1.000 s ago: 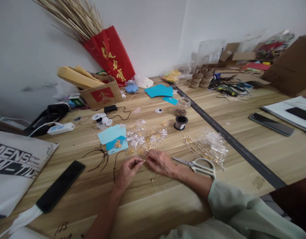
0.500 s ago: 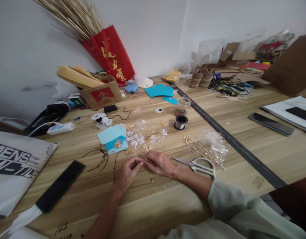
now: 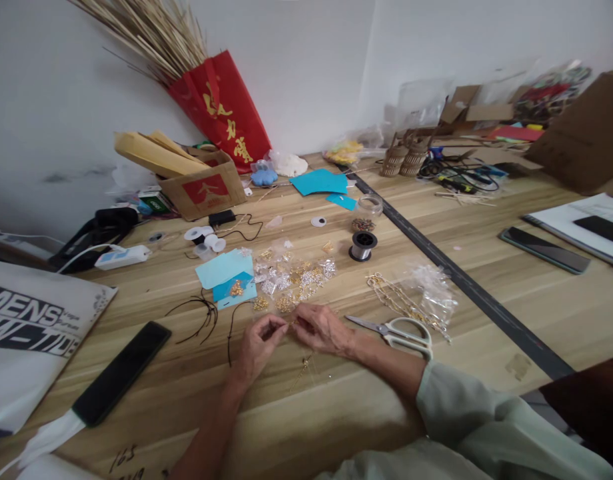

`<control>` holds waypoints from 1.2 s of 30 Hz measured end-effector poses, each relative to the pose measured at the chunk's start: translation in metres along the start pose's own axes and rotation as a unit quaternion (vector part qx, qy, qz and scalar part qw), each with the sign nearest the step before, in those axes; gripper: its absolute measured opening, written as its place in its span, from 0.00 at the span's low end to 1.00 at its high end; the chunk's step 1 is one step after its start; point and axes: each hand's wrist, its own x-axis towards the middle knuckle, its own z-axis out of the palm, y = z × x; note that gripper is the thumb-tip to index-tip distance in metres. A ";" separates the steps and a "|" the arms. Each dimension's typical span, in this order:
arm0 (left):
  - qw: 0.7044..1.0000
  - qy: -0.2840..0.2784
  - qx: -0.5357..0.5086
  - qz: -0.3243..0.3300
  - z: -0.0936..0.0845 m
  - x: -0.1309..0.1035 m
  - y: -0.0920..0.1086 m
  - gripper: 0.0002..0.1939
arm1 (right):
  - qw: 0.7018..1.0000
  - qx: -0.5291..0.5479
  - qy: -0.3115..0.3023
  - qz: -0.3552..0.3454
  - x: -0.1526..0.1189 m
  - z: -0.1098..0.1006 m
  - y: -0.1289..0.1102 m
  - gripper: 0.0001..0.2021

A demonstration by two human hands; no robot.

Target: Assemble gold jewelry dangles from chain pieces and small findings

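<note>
Small craft workshop, jewelry type; can't tell if it's in a home. Wood-grain worktop (image 3: pixel 286 427) carries piles of tiny gold and silver parts (image 3: pixel 299 277), chains (image 3: pixel 386 292), scissors (image 3: pixel 384 329), a black spool (image 3: pixel 362 247) and a jar (image 3: pixel 366 218) of small brown bits. Blue cards (image 3: pixel 319 182), an open cardboard box (image 3: pixel 206 190) and red bag (image 3: pixel 231 107) of dry stalks (image 3: pixel 146 37) sit toward the wall (image 3: pixel 306 80).

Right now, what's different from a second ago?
Barely anything: the right hand seems slightly lower, beside the left hand. I see nothing picked up or set down; any piece between them is too small to tell. The scissors, black spool and chains stayed put.
</note>
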 end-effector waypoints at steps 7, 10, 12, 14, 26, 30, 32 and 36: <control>1.000 0.005 -0.004 -0.002 -0.005 0.003 -0.008 0.05 | 0.999 0.029 0.006 0.042 0.000 -0.001 0.003 0.02; 1.000 0.012 -0.023 -0.005 -0.008 0.005 -0.008 0.05 | 0.996 0.053 -0.002 0.068 0.000 -0.001 0.004 0.02; 0.999 0.009 -0.051 -0.013 -0.009 0.006 -0.007 0.06 | 0.994 0.071 -0.010 0.082 0.001 -0.001 0.003 0.02; 0.996 -0.004 -0.087 -0.026 -0.010 0.006 -0.006 0.07 | 0.992 0.088 -0.016 0.092 0.001 0.000 0.002 0.03; 0.956 -0.083 -0.260 -0.103 -0.008 0.004 -0.009 0.13 | 0.954 0.217 -0.049 0.201 0.004 0.000 -0.008 0.14; 0.967 -0.074 -0.224 -0.100 -0.006 0.003 -0.003 0.14 | 0.952 0.235 -0.033 0.194 0.003 0.003 -0.006 0.13; 0.970 -0.060 -0.211 -0.099 -0.005 0.002 0.000 0.13 | 0.953 0.233 -0.028 0.191 0.003 0.004 -0.007 0.13; 0.977 -0.040 -0.184 -0.097 -0.004 0.002 0.005 0.11 | 0.956 0.213 -0.037 0.197 0.004 0.004 -0.011 0.13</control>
